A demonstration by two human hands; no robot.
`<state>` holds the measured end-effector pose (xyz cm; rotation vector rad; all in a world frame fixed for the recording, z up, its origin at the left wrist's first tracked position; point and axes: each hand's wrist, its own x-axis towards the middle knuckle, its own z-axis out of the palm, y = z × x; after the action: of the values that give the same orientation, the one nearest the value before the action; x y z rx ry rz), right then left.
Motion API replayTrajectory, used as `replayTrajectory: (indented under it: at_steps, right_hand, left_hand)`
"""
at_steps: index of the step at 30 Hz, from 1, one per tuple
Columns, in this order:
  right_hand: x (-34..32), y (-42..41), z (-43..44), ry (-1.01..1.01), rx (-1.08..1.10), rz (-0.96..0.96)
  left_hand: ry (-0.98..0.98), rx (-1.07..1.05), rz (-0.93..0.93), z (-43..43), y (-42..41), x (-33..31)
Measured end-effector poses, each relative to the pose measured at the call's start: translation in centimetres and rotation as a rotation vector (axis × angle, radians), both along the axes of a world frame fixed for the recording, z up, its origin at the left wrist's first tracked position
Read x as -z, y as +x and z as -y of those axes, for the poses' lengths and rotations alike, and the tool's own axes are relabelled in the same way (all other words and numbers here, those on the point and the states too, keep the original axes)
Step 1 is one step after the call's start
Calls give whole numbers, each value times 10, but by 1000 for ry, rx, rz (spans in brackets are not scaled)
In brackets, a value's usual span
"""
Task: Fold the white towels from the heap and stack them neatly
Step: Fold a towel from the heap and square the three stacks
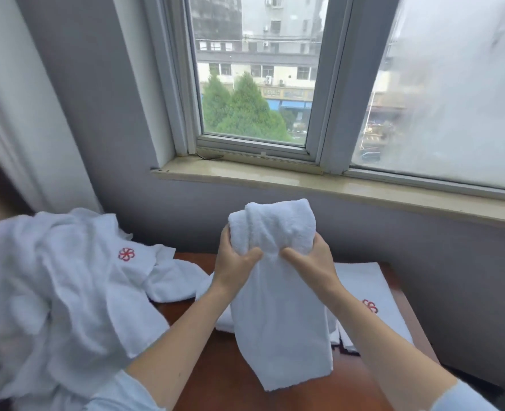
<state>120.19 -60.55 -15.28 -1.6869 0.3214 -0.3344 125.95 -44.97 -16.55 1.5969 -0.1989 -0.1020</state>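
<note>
A white towel (278, 315) hangs in the air above the wooden table (230, 378), bunched at its top and dangling down toward me. My left hand (233, 262) grips the bunched top on its left side, and my right hand (310, 259) grips it on the right, thumbs close together. A big heap of crumpled white towels (52, 292) with a red flower emblem lies on the left. A stack of folded white towels (372, 295), also with a red emblem, lies flat on the table at the right, partly hidden by my right forearm.
A grey wall with a stone windowsill (304, 179) runs behind the table, with a window above it. The table's right edge (414, 321) lies just beyond the folded stack. Bare wood shows in front, beneath the hanging towel.
</note>
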Motion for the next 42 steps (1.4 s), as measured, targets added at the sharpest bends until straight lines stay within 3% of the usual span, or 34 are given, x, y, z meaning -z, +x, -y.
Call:
replayTrajectory:
  at_steps: [15,19,22,25,29,33,37,42]
  right_hand:
    - [-58,66,-264,100,-406,215]
    - [-47,86,-334,87,-496,218]
    - [-21,99,-370,58,-548,112]
    - [19,109,-396,-153,-508,-31]
    - [71,111,-412,-648,-574,-169]
    - [96,119,-415,-774,-608,-270]
    - [96,131,-409,-785,-649,-366]
    - [85,131,-391,-681,-698,-339]
  left_hand:
    - [112,-445,280,-268,6,-79]
    - [144,-495,252,-343,17,-70]
    - [230,-499,145,-389,26,-42]
    - [430,-492,-51,-426,37,-4]
    - [760,-296,11,-443,46,34]
    - [1072,-126,-77,-454,60,66]
    - [1104,-78,-127,-450,69,64]
    - [872,-366,159,-422,67,54]
